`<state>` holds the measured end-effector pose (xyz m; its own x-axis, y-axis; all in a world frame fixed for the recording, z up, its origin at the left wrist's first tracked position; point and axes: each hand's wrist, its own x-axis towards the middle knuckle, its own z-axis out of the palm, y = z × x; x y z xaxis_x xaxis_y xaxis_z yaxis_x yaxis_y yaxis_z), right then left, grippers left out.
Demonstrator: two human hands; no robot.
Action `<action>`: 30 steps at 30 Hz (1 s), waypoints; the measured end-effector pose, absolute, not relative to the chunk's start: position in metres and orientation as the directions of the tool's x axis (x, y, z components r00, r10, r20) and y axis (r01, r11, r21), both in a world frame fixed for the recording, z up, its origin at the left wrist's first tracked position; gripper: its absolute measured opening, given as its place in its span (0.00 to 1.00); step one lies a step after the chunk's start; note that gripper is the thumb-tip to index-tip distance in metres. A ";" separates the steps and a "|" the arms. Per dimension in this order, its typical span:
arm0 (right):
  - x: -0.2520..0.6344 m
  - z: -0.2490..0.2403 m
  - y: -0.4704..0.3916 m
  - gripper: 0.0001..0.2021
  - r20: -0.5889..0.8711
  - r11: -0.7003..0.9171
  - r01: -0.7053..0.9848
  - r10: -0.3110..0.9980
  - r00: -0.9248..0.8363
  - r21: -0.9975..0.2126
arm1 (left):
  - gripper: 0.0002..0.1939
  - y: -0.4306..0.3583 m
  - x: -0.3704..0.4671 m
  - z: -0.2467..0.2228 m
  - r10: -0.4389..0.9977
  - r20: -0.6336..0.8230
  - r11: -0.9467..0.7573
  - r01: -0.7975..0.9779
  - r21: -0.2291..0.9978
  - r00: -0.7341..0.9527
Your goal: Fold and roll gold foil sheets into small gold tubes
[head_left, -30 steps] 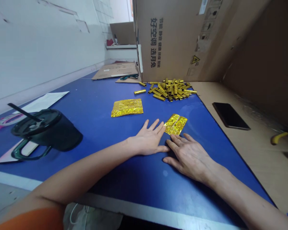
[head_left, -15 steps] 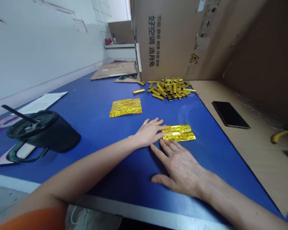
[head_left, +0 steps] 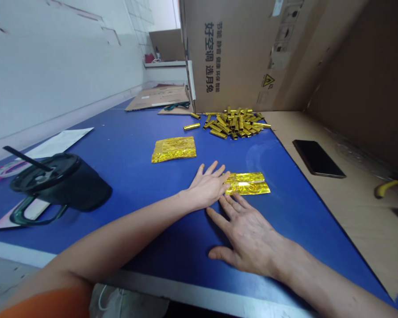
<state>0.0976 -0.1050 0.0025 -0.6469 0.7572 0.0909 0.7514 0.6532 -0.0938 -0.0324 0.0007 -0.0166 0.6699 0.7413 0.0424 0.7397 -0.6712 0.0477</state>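
on the blue worktop [head_left: 132, 137], left to right: one pale paper [head_left: 64, 140], lying flat behind the mug; one dark lidded mug [head_left: 86, 185], with handle and black straw [head_left: 26, 158]; one wide gold foil piece [head_left: 174, 149], flat, beyond the hands; one left hand [head_left: 207, 189], palm down, fingers spread, fingertips over the left end of the small foil sheet; one heap of gold tubes [head_left: 234, 123], at the foot of a cardboard carton [head_left: 245, 48]; one small foil sheet [head_left: 252, 183], flat, creased; one right hand [head_left: 252, 238], palm down, thumb and index finger held apart, other fingers closer together at the sheet's near edge, contact unclear. on cardboard at far right: one black phone [head_left: 318, 159].
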 end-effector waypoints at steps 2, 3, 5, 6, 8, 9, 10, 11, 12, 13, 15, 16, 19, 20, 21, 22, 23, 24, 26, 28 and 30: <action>0.098 0.005 -0.105 0.36 0.097 0.655 0.748 0.755 -0.648 -0.107 | 0.26 0.003 -0.032 -0.018 0.743 0.009 -0.668 0.741 0.060 0.669; 0.099 0.006 -0.104 0.34 0.103 0.654 0.746 0.756 -0.646 -0.124 | 0.26 0.004 -0.032 -0.019 0.743 -0.002 -0.668 0.742 0.064 0.669; 0.103 0.008 -0.101 0.27 0.131 0.644 0.743 0.764 -0.631 -0.179 | 0.27 0.006 -0.032 -0.019 0.738 -0.015 -0.673 0.737 0.065 0.675; 0.106 0.009 -0.099 0.23 0.163 0.631 0.747 0.776 -0.609 -0.210 | 0.27 0.006 -0.033 -0.018 0.731 -0.021 -0.679 0.731 0.070 0.682; 0.112 0.009 -0.093 0.18 0.241 0.585 0.769 0.810 -0.535 -0.257 | 0.27 0.006 -0.033 -0.017 0.716 -0.040 -0.692 0.716 0.090 0.697; 0.115 0.009 -0.090 0.17 0.277 0.556 0.789 0.827 -0.490 -0.261 | 0.27 0.006 -0.034 -0.016 0.705 -0.053 -0.701 0.706 0.101 0.707; 0.118 0.008 -0.087 0.16 0.296 0.529 0.811 0.840 -0.456 -0.252 | 0.27 0.006 -0.034 -0.015 0.692 -0.067 -0.711 0.694 0.109 0.719; 0.120 0.006 -0.084 0.16 0.293 0.509 0.830 0.849 -0.440 -0.227 | 0.27 0.006 -0.035 -0.014 0.679 -0.077 -0.722 0.683 0.113 0.730; 0.121 0.005 -0.082 0.16 0.273 0.495 0.848 0.856 -0.439 -0.190 | 0.27 0.005 -0.035 -0.013 0.667 -0.089 -0.730 0.673 0.116 0.739; 0.122 0.004 -0.081 0.16 0.240 0.485 0.863 0.863 -0.445 -0.143 | 0.27 0.005 -0.035 -0.012 0.658 -0.097 -0.737 0.665 0.119 0.747; 0.119 0.003 -0.082 0.18 0.171 0.476 0.879 0.870 -0.463 -0.043 | 0.28 0.005 -0.035 -0.011 0.649 -0.111 -0.742 0.659 0.127 0.752; 0.118 0.003 -0.083 0.20 0.140 0.475 0.880 0.871 -0.470 0.002 | 0.29 0.004 -0.035 -0.010 0.649 -0.115 -0.741 0.660 0.128 0.752; 0.111 0.004 -0.089 0.25 0.098 0.484 0.871 0.866 -0.491 0.086 | 0.31 0.002 -0.034 -0.011 0.661 -0.119 -0.730 0.672 0.126 0.741; 0.109 0.004 -0.091 0.26 0.093 0.491 0.866 0.862 -0.499 0.098 | 0.31 0.001 -0.034 -0.011 0.667 -0.115 -0.726 0.677 0.124 0.736; 0.108 0.005 -0.092 0.27 0.089 0.496 0.862 0.859 -0.505 0.106 | 0.31 0.001 -0.033 -0.012 0.672 -0.109 -0.722 0.681 0.122 0.733; 0.107 0.006 -0.093 0.28 0.087 0.502 0.858 0.855 -0.511 0.110 | 0.31 0.001 -0.033 -0.012 0.675 -0.104 -0.720 0.683 0.120 0.730; 0.106 0.006 -0.094 0.28 0.085 0.508 0.854 0.851 -0.518 0.113 | 0.31 0.001 -0.033 -0.013 0.677 -0.103 -0.719 0.685 0.118 0.729; 0.106 0.007 -0.095 0.28 0.083 0.515 0.850 0.847 -0.525 0.113 | 0.30 0.001 -0.033 -0.013 0.676 -0.104 -0.720 0.684 0.116 0.729; 0.106 0.010 -0.096 0.27 0.090 0.526 0.844 0.840 -0.535 0.101 | 0.30 0.002 -0.034 -0.013 0.663 -0.119 -0.730 0.673 0.119 0.739; 0.108 0.013 -0.095 0.25 0.102 0.539 0.841 0.834 -0.541 0.050 | 0.30 0.003 -0.034 -0.013 0.631 -0.139 -0.753 0.646 0.128 0.763; 0.112 0.016 -0.094 0.22 0.125 0.537 0.842 0.840 -0.528 -0.049 | 0.30 0.004 -0.035 -0.012 0.596 -0.162 -0.775 0.616 0.138 0.786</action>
<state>0.1120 -0.0936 0.0157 -0.5284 0.8397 0.1252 0.8420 0.5372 -0.0493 -0.0354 0.0044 -0.0117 0.7864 0.5962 -0.1616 0.6162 -0.7754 0.1380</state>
